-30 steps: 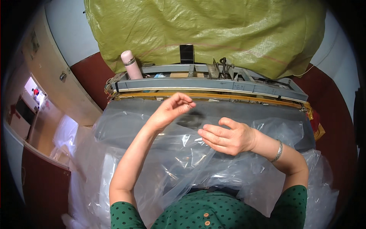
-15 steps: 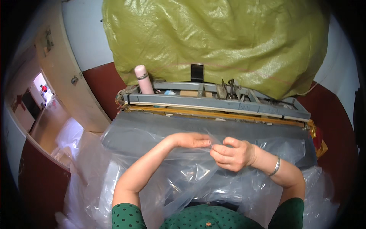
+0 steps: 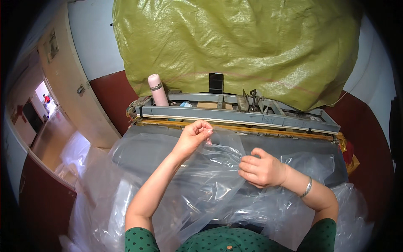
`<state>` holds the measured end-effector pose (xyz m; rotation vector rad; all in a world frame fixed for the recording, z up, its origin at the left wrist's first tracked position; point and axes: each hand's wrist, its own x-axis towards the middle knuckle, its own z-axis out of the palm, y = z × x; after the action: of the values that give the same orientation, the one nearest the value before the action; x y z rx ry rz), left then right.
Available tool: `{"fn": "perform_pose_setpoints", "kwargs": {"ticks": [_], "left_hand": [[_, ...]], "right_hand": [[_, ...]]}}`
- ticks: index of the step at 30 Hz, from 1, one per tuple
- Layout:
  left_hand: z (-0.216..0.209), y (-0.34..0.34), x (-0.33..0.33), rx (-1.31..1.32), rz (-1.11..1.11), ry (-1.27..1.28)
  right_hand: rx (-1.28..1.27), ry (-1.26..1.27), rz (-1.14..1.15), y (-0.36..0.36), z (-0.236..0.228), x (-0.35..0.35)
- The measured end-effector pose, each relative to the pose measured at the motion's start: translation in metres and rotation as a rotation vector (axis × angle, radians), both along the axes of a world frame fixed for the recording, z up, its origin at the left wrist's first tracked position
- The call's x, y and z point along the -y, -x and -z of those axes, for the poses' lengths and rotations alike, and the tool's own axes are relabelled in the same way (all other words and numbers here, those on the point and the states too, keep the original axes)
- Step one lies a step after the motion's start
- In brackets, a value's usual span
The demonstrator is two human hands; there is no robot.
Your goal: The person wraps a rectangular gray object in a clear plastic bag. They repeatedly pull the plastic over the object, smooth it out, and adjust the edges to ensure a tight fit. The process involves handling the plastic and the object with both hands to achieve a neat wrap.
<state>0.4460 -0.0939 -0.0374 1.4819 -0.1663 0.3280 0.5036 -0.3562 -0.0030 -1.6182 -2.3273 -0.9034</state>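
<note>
Clear plastic film (image 3: 201, 180) lies crumpled over the grey work surface (image 3: 155, 131) and down toward my lap. My left hand (image 3: 192, 140) is raised near the middle, thumb and fingers pinched on an upper edge of the film. Lower and to the right, my right hand (image 3: 262, 169) is closed on another part of the same film, its fingers curled. Between the two hands the film is drawn up in folds. A silver bracelet (image 3: 307, 187) sits on my right wrist.
Behind the surface runs a grey metal frame (image 3: 184, 111) with an orange-yellow bar. On it stand a pink flask (image 3: 158, 90), a dark phone-like slab (image 3: 216, 83) and scissors (image 3: 253, 98). A large olive-green sheet (image 3: 239, 42) hangs behind. At left is a door (image 3: 79, 71); a distant person (image 3: 46, 100) is beyond it.
My left hand has moved up and away from my right, going from flat fingers to a pinch and lifting the film's edge. My right hand has shifted slightly to the right.
</note>
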Motion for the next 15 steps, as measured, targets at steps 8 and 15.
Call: {"fn": "perform_pose_setpoints", "kwargs": {"ticks": [8, 15], "left_hand": [[-0.007, 0.003, 0.019, 0.093, -0.135, -0.229], [-0.005, -0.021, 0.011, -0.022, -0.018, -0.623]], "right_hand": [[-0.8, -0.443, 0.409, 0.0, -0.002, -0.05], [-1.599, -0.084, 0.409, -0.057, 0.027, -0.048]]}}
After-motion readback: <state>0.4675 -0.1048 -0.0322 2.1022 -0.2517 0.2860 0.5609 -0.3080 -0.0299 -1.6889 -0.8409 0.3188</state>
